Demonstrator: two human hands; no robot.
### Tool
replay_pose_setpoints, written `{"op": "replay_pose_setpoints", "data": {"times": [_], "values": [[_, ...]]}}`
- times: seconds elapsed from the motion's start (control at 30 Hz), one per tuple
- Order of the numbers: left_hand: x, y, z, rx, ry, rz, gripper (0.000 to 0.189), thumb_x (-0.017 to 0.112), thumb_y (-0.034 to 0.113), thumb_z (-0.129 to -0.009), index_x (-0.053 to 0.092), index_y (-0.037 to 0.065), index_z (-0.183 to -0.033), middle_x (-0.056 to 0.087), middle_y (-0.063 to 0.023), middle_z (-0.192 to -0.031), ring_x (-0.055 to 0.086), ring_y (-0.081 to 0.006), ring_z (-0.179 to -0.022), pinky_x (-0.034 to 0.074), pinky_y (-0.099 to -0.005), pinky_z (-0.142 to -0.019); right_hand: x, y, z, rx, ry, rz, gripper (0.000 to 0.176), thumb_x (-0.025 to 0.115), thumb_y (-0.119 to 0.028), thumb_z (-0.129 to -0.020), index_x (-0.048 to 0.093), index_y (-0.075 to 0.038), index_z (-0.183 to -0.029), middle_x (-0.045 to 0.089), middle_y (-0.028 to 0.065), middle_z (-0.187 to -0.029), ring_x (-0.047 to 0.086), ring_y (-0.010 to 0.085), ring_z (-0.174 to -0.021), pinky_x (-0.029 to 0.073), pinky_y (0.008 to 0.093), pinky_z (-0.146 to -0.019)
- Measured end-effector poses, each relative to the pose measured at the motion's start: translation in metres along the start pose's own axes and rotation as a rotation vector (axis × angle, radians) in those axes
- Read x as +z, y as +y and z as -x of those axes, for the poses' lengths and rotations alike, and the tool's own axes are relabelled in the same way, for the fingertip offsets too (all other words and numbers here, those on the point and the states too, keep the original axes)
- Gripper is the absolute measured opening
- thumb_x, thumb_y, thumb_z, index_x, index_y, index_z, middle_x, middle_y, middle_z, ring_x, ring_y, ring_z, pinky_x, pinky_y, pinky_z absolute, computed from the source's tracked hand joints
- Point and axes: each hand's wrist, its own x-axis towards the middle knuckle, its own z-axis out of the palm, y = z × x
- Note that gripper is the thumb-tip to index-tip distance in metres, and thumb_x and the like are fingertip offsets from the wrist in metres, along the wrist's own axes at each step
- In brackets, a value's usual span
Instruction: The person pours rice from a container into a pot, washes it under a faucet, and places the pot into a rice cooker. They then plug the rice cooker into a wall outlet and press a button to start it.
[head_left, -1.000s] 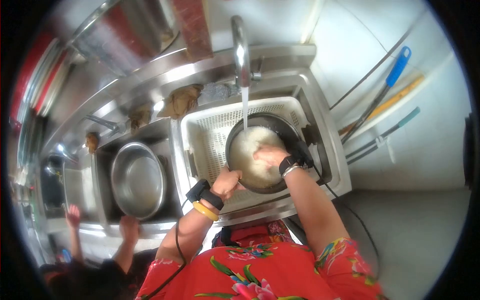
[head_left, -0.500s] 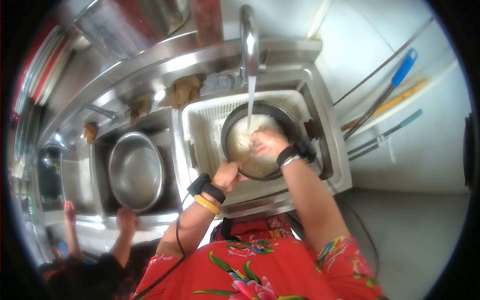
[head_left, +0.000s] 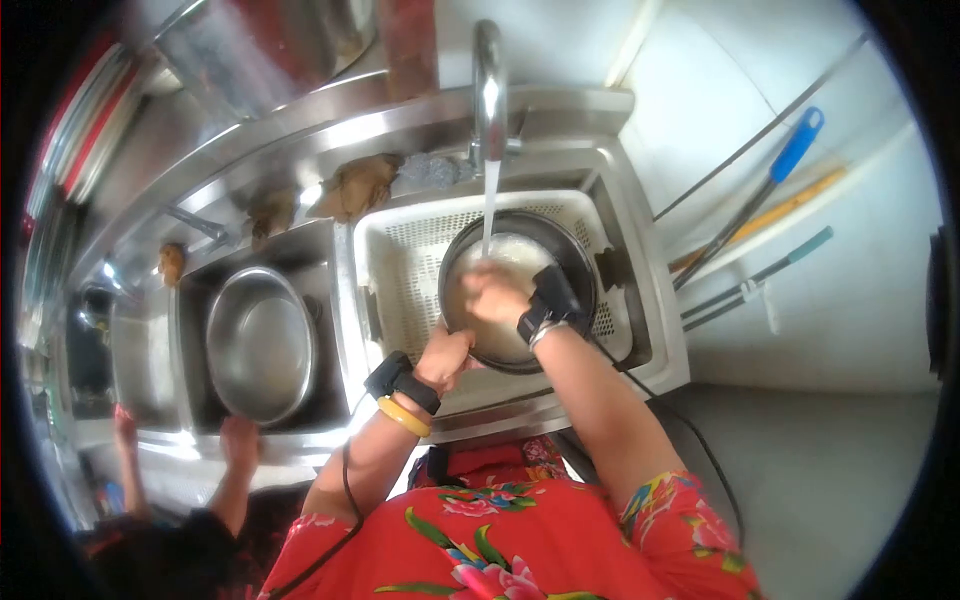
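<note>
A dark round pot (head_left: 585, 275) of white rice (head_left: 515, 252) and water sits inside a white perforated basket (head_left: 400, 280) in the right sink. Water runs from the steel tap (head_left: 489, 90) into the pot. My left hand (head_left: 445, 358) grips the pot's near left rim. Down in the rice, my right hand (head_left: 493, 295) has its fingers curled under the stream. Both wrists carry black bands; the left also has a yellow bangle.
A steel bowl (head_left: 258, 345) sits in the left sink, with another person's hands (head_left: 238, 437) at that sink's front edge. Rags lie on the ledge behind the sinks. Long-handled tools (head_left: 770, 190) lean against the white wall at right.
My right hand has moved left and toward the pot's middle, stirring through the rice. The view has shifted slightly; my left hand stays on the rim.
</note>
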Motion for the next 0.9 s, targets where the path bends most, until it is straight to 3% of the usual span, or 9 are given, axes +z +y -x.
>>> {"op": "replay_pose_setpoints", "data": {"times": [0.2, 0.23, 0.27, 0.33, 0.53, 0.6, 0.67, 0.77, 0.9], "values": [[0.003, 0.005, 0.008, -0.05, 0.004, 0.054, 0.046, 0.044, -0.003, -0.073, 0.039, 0.0, -0.118, 0.055, -0.0136, -0.097, 0.059, -0.0238, -0.073, 0.054, -0.0332, -0.052, -0.034, 0.026, 0.042, -0.045, -0.647, 0.199, 0.034, 0.046, -0.019, -0.073, 0.06, -0.006, -0.101, 0.056, 0.0216, -0.106, 0.055, 0.029, -0.098, 0.043, 0.0368, -0.086], [0.004, 0.005, 0.011, -0.049, 0.008, 0.062, 0.046, 0.044, -0.003, -0.073, 0.039, 0.0, -0.118, 0.055, -0.0136, -0.097, 0.059, -0.0238, -0.073, 0.054, -0.0332, -0.052, -0.057, 0.032, 0.01, 0.069, -1.083, 0.209, 0.039, 0.047, -0.02, -0.071, 0.057, -0.007, -0.106, 0.054, 0.0195, -0.11, 0.053, 0.029, -0.102, 0.042, 0.0365, -0.089], [0.006, 0.005, 0.012, -0.062, 0.015, -0.01, 0.045, 0.044, -0.003, -0.072, 0.04, -0.001, -0.117, 0.055, -0.0135, -0.097, 0.06, -0.0241, -0.075, 0.054, -0.0337, -0.053, -0.058, 0.03, 0.012, 0.068, -1.084, 0.215, 0.039, 0.047, -0.02, -0.071, 0.057, -0.007, -0.106, 0.054, 0.0195, -0.11, 0.053, 0.029, -0.102, 0.042, 0.0365, -0.089], [0.015, 0.01, 0.015, -0.062, 0.015, -0.076, 0.044, 0.044, -0.003, -0.072, 0.041, -0.002, -0.116, 0.055, -0.0135, -0.098, 0.06, -0.0244, -0.077, 0.054, -0.0342, -0.053, -0.056, 0.021, 0.015, 0.116, -0.197, 0.177, 0.035, 0.048, -0.02, -0.07, 0.061, -0.004, -0.098, 0.058, 0.0192, -0.103, 0.058, 0.0315, -0.092, 0.046, 0.039, -0.08], [0.02, 0.024, 0.027, -0.103, 0.029, -0.039, 0.042, 0.045, -0.002, -0.073, 0.041, -0.004, -0.115, 0.055, -0.0137, -0.099, 0.06, -0.0249, -0.079, 0.054, -0.0361, -0.057, -0.092, 0.008, 0.011, -0.117, -0.266, -0.33, 0.042, 0.05, -0.013, -0.077, 0.048, -0.004, -0.118, 0.048, 0.0179, -0.121, 0.046, 0.029, -0.112, 0.037, 0.0351, -0.093], [0.02, 0.027, 0.028, -0.098, -0.001, 0.049, 0.041, 0.045, -0.002, -0.074, 0.041, -0.005, -0.115, 0.055, -0.0141, -0.1, 0.06, -0.0252, -0.08, 0.054, -0.0367, -0.058, -0.098, 0.035, 0.002, 0.132, -0.067, -0.239, 0.039, 0.046, -0.009, -0.077, 0.049, -0.003, -0.116, 0.051, 0.0208, -0.116, 0.048, 0.0313, -0.109, 0.037, 0.0359, -0.093], [0.021, 0.033, 0.032, -0.096, 0.025, 0.057, 0.041, 0.046, -0.002, -0.074, 0.041, -0.005, -0.115, 0.055, -0.0142, -0.099, 0.06, -0.025, -0.08, 0.054, -0.0372, -0.059, -0.058, 0.086, -0.002, 0.247, -0.301, -0.014, 0.04, 0.049, -0.014, -0.073, 0.053, -0.001, -0.111, 0.052, 0.0227, -0.112, 0.052, 0.033, -0.104, 0.042, 0.0354, -0.087], [0.013, 0.023, 0.021, -0.088, 0.018, 0.096, 0.041, 0.047, -0.002, -0.074, 0.041, -0.005, -0.114, 0.056, -0.0137, -0.098, 0.06, -0.0245, -0.08, 0.054, -0.0378, -0.06, -0.04, 0.053, 0.028, 0.091, -0.267, 0.309, 0.038, 0.046, -0.015, -0.072, 0.056, 0.0, -0.106, 0.053, 0.0245, -0.111, 0.052, 0.0336, -0.105, 0.043, 0.0379, -0.085], [0.016, 0.03, 0.028, -0.06, -0.018, 0.078, 0.038, 0.047, -0.002, -0.074, 0.044, -0.005, -0.112, 0.056, -0.0122, -0.095, 0.059, -0.0233, -0.08, 0.053, -0.038, -0.062, -0.056, 0.03, -0.018, 0.273, -0.135, 0.083, 0.04, 0.045, -0.013, -0.073, 0.053, -0.006, -0.111, 0.053, 0.0194, -0.114, 0.051, 0.0331, -0.106, 0.042, 0.0384, -0.087]]}}
